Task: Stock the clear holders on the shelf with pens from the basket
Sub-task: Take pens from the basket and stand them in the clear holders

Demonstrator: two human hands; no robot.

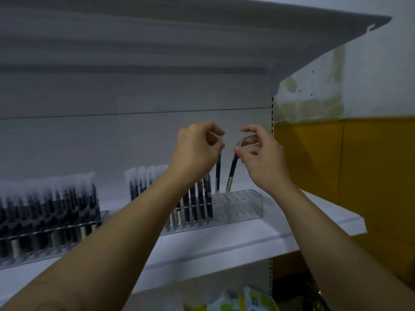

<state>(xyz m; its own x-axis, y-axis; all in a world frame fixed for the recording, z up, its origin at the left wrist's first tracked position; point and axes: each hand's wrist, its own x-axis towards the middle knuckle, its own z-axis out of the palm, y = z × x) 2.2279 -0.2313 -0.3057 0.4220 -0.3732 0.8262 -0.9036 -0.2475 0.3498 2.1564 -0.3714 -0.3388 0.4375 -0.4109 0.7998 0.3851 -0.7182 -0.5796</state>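
1. Left hand [197, 149] is pinching left pen [217, 173] and right hand [261, 160] is pinching right pen [232, 173], with both tips reaching the clear holder [246, 206].
2. Insertion step is probably underway; next move is aligning the tips with free holes, then lowering.

On your shelf [224, 241], the left holder [67, 234] stands packed with pens [56, 205]; just right of it, the right holder [244, 207] carries pens in its left part only.

Holder [244, 205]: clear plastic, smooth, glossy. Each pen [218, 173]: dark glossy plastic barrel w/ frosted translucent cap. Shelf [224, 234]: matt white, smooth, prob. painted metal, w/ clear plastic edge strip. Wall [370, 63] at rt: rough, blotchy matt plaster.
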